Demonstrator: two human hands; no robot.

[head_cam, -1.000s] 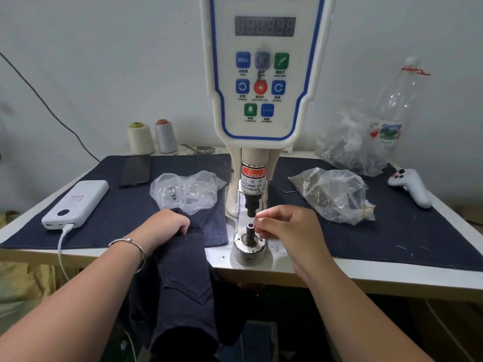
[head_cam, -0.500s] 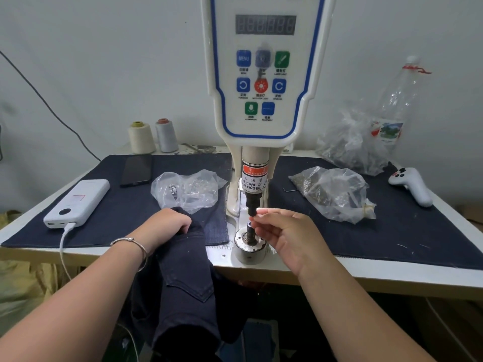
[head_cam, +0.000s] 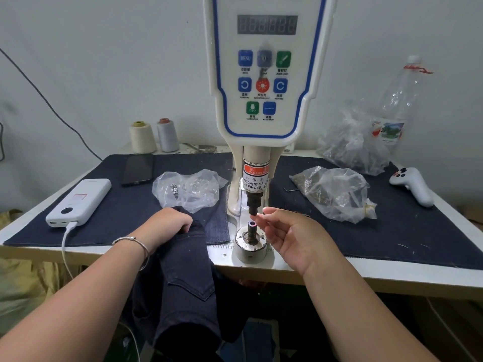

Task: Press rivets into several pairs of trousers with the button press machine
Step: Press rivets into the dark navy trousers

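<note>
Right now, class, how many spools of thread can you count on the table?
2: a cream spool and a grey spool, side by side at the back left by the wall. Others may be hidden behind the machine.

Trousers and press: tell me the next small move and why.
Probably draw the right hand clear and slide the trousers, gripped by the left hand, over the lower die. A rivet piece appears seated on it, the fingers are open beside it, and no fabric covers it yet.
</note>
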